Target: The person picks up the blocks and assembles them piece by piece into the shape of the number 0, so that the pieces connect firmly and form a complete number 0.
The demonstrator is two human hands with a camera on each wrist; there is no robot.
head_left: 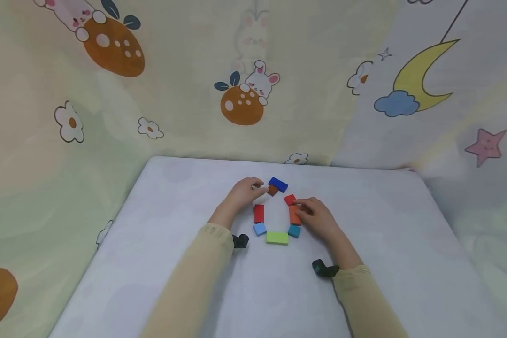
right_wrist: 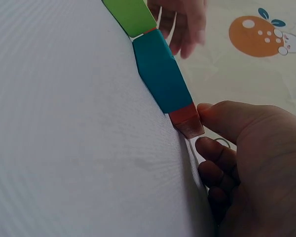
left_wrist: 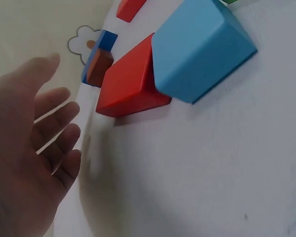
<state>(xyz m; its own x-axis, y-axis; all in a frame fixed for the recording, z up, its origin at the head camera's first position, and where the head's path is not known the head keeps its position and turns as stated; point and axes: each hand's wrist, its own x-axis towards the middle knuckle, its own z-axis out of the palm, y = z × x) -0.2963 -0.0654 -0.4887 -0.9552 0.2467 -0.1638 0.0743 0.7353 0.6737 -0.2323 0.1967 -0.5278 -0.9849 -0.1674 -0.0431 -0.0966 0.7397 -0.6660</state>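
In the head view, wooden blocks lie in an oval outline. My left hand (head_left: 246, 192) is at the upper left, its fingertips beside a small brown block (head_left: 272, 190) that meets a dark blue block (head_left: 278, 184). The left wrist view shows those fingers spread loosely with nothing between them. My right hand (head_left: 317, 217) is on the right side, thumb and forefinger at an orange block (head_left: 294, 215) and a small red block (head_left: 290, 200). In the right wrist view the thumb touches the orange block's side; the other fingers bend loosely.
Along the left side lie a red block (head_left: 259, 213) and a light blue block (head_left: 259, 229). A green block (head_left: 277, 238) and a teal block (head_left: 294, 231) form the near end. The white table (head_left: 152, 197) meets a printed cloth backdrop (head_left: 186, 103) behind it.
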